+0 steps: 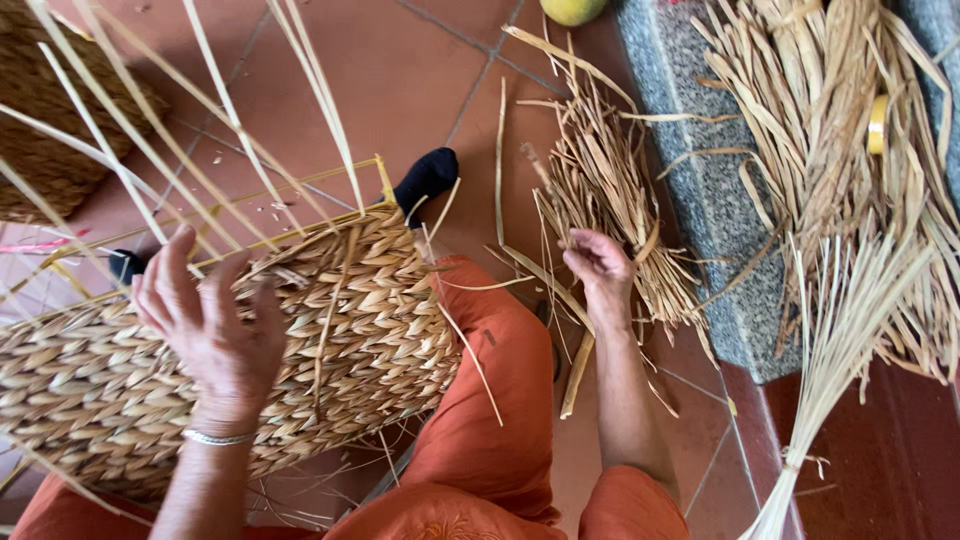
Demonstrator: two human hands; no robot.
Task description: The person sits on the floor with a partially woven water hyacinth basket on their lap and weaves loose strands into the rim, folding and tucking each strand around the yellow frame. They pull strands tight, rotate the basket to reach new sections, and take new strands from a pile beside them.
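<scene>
The left hand [215, 335] is resting with fingers spread on the half-woven basket [340, 330] on the lap, while the right hand [600, 270] is closing on one strand from the straw pile [610, 200] to the right, and it should pull slowly so the others are not tangling.

i see bare floor tiles [400, 80] open at the top middle, the widest free stretch. my left hand [210, 330] lies on the woven basket [330, 350], and its loose upright strands [200, 150] fan across the space above it, blocking a straight pass. my right hand [600, 270] is at a bundle of dried leaves [620, 200]; the stone ledge [700, 190] and heaped fibre [840, 150] close off the right.
</scene>
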